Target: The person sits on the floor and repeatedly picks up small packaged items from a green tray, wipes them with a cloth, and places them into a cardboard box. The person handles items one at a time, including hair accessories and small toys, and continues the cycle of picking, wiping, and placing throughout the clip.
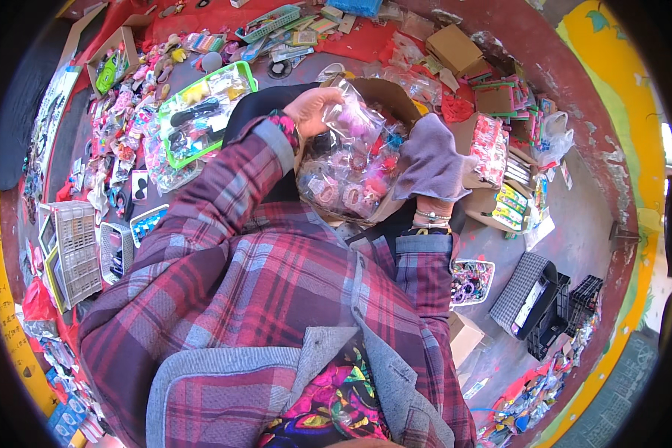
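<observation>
A cardboard box (398, 98) stands between my arms, filled with small clear packets (343, 196) of pink, red and blue accessories. My left hand (311, 109) is at its far left side, closed on a clear plastic packet (356, 119) with something pink inside. At the right side of the box, a greyish-purple cloth (431, 160) covers most of my right hand (467, 166). The cloth appears to be held there, though most fingers are hidden under it. Beaded bracelets circle that wrist.
To the left lie a green-rimmed basket (251, 78) of packaged goods, heaped accessories and white plastic baskets (78, 250). On the right are an open carton (493, 203) with packs, a white basket (490, 296) of hair ties and black crates (549, 317). Boxes and plastic bags sit far right.
</observation>
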`<move>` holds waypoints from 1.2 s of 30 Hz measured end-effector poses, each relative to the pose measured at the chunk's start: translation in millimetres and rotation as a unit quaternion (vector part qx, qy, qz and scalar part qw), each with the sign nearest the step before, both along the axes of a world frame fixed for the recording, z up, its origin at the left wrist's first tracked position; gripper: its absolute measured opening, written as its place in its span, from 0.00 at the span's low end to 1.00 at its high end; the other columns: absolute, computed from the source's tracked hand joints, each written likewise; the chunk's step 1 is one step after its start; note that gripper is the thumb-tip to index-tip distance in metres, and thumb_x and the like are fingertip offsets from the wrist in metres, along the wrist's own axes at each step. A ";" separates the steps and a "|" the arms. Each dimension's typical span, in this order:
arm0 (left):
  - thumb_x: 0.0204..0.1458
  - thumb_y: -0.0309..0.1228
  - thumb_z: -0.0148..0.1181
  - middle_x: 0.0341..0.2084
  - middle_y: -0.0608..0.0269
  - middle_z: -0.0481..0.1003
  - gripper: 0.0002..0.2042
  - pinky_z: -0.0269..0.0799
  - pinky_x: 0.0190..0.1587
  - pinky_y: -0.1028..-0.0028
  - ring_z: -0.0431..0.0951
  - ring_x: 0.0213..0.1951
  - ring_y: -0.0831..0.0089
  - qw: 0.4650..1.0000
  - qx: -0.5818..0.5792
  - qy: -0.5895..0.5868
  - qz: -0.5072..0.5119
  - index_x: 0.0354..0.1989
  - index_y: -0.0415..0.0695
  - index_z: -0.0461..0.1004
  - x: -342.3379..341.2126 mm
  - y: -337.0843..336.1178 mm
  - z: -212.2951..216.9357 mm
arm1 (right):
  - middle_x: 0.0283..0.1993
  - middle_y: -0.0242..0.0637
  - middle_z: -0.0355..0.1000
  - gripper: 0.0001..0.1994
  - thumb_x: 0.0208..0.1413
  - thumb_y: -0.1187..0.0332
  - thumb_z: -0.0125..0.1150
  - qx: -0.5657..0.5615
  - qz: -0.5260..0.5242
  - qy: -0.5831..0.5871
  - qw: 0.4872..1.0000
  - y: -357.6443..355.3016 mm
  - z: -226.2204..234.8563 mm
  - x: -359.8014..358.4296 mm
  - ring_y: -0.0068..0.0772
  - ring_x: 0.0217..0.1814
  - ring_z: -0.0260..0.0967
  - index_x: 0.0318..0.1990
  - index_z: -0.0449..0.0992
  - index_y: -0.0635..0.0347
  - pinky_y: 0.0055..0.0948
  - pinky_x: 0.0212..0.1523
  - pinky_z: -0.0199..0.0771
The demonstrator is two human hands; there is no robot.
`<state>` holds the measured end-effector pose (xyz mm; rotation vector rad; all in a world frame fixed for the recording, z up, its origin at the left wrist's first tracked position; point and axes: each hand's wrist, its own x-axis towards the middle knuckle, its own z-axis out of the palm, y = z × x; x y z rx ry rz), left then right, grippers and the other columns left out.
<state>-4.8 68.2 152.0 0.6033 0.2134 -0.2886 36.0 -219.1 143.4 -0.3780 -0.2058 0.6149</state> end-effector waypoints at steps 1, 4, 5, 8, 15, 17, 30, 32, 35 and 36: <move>0.45 0.25 0.45 0.36 0.51 0.73 0.14 0.69 0.43 0.60 0.74 0.39 0.62 0.999 -0.014 0.014 0.028 0.40 0.34 0.68 -13.0 -10.7 20.7 | 0.55 0.39 0.60 0.28 0.55 0.48 0.44 -0.085 -0.055 -0.026 0.995 8.8 7.1 -6.5 0.39 0.55 0.57 0.56 0.59 0.59 0.38 0.56 0.55; 0.46 0.24 0.42 0.42 0.52 0.70 0.16 0.64 0.49 0.62 0.70 0.45 0.63 0.994 -0.092 -0.017 0.061 0.44 0.34 0.66 -36.8 -33.0 23.4 | 0.52 0.38 0.62 0.23 0.55 0.56 0.46 -0.440 -0.157 -0.285 0.837 51.4 43.7 -37.1 0.35 0.50 0.60 0.54 0.60 0.60 0.32 0.52 0.59; 0.47 0.24 0.41 0.44 0.54 0.69 0.17 0.62 0.51 0.64 0.68 0.47 0.64 0.993 -0.073 -0.077 0.045 0.47 0.35 0.65 -43.4 -44.6 27.7 | 0.50 0.37 0.63 0.21 0.55 0.61 0.47 -0.590 -0.142 -0.467 0.643 58.0 52.8 -46.3 0.35 0.48 0.61 0.54 0.60 0.61 0.29 0.50 0.61; 0.54 0.32 0.42 0.44 0.59 0.70 0.15 0.64 0.50 0.68 0.70 0.45 0.68 0.989 -0.127 -0.050 0.050 0.47 0.41 0.66 -58.9 -79.6 46.4 | 0.48 0.38 0.64 0.18 0.51 0.72 0.51 -0.566 -0.229 -0.535 0.583 85.3 2.6 -73.3 0.35 0.50 0.61 0.52 0.62 0.60 0.28 0.50 0.62; 0.56 0.33 0.40 0.42 0.57 0.71 0.15 0.63 0.51 0.68 0.71 0.44 0.69 0.992 -0.112 0.060 0.027 0.45 0.39 0.67 -78.7 -88.7 60.7 | 0.51 0.37 0.64 0.20 0.52 0.70 0.51 -0.481 -0.168 -0.397 0.764 90.0 -7.3 -83.4 0.33 0.54 0.61 0.54 0.60 0.60 0.28 0.55 0.60; 0.56 0.33 0.39 0.44 0.57 0.70 0.15 0.61 0.53 0.68 0.70 0.46 0.69 0.993 -0.105 0.031 0.046 0.47 0.38 0.66 -81.3 -87.5 62.2 | 0.50 0.37 0.64 0.20 0.52 0.70 0.51 -0.521 -0.182 -0.423 0.719 88.7 1.5 -84.2 0.31 0.52 0.62 0.53 0.61 0.61 0.27 0.53 0.62; 0.53 0.29 0.38 0.52 0.55 0.64 0.22 0.57 0.55 0.66 0.64 0.52 0.65 0.985 -0.144 -0.090 -0.008 0.57 0.35 0.54 -92.1 -52.2 73.4 | 0.40 0.33 0.67 0.17 0.60 0.57 0.39 -0.284 -0.121 0.031 0.951 78.0 17.7 -57.5 0.29 0.39 0.64 0.48 0.66 0.59 0.28 0.43 0.65; 0.52 0.29 0.38 0.52 0.53 0.63 0.23 0.57 0.56 0.66 0.65 0.52 0.64 0.982 -0.163 -0.100 0.009 0.58 0.35 0.53 -93.2 -48.8 77.0 | 0.54 0.39 0.62 0.23 0.59 0.51 0.37 -0.141 -0.041 0.059 0.987 66.2 15.2 -66.7 0.38 0.56 0.58 0.53 0.61 0.58 0.36 0.58 0.56; 0.53 0.29 0.38 0.52 0.52 0.63 0.23 0.57 0.56 0.67 0.65 0.52 0.63 0.985 -0.145 -0.083 0.050 0.58 0.35 0.53 -90.9 -46.9 74.4 | 0.52 0.37 0.63 0.22 0.58 0.51 0.41 -0.122 -0.040 0.074 0.989 58.7 8.9 -70.5 0.37 0.53 0.60 0.52 0.62 0.58 0.38 0.55 0.59; 0.53 0.29 0.38 0.51 0.52 0.64 0.22 0.57 0.56 0.68 0.64 0.53 0.64 0.988 -0.116 -0.086 0.063 0.57 0.36 0.54 -88.4 -48.5 66.6 | 0.50 0.37 0.65 0.22 0.56 0.52 0.45 -0.100 -0.043 0.115 0.987 57.2 9.6 -72.6 0.37 0.51 0.62 0.52 0.63 0.57 0.41 0.53 0.62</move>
